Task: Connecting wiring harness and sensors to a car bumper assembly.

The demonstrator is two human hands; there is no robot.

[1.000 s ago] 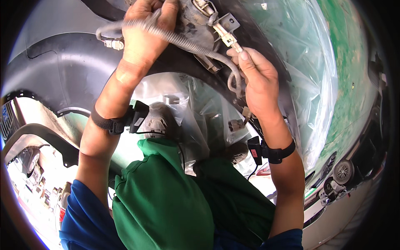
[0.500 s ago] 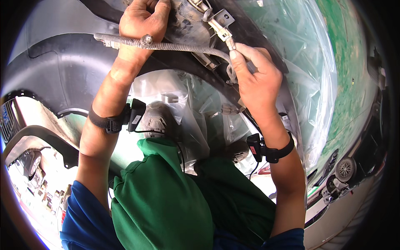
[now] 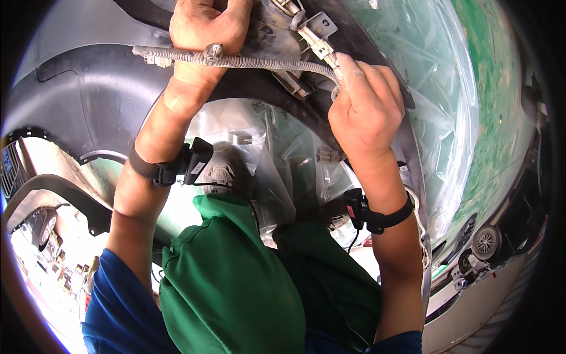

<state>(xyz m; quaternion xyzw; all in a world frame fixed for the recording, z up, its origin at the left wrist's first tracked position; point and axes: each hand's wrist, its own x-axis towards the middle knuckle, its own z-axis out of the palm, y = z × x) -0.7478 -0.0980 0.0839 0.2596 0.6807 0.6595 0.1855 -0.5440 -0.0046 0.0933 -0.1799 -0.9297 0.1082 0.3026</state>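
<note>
My left hand [image 3: 209, 35] is at the top edge over a dark plastic car panel [image 3: 65, 106]. Its fingers curl in, partly cut off by the frame, and what they hold is hidden. A grey corrugated wiring harness [image 3: 265, 62] runs across the left wrist, with a small clip [image 3: 213, 52] standing on it. My right hand [image 3: 368, 106] is closed round the harness's right end, thumb and fingers together, just below a pale connector [image 3: 320, 47]. That connector sits beside a metal bracket [image 3: 322, 25] on the panel.
Clear plastic sheeting [image 3: 436, 118] covers the floor on the right and between my legs. A loose connector [image 3: 327, 155] hangs below the right hand. A black curved trim piece [image 3: 65, 197] is at the left. A car with an exposed wheel [image 3: 486, 242] stands at the far right.
My right hand has shifted slightly right and down, and its fingers have curled from a fingertip pinch into a closed grip. My left hand has moved slightly right.
</note>
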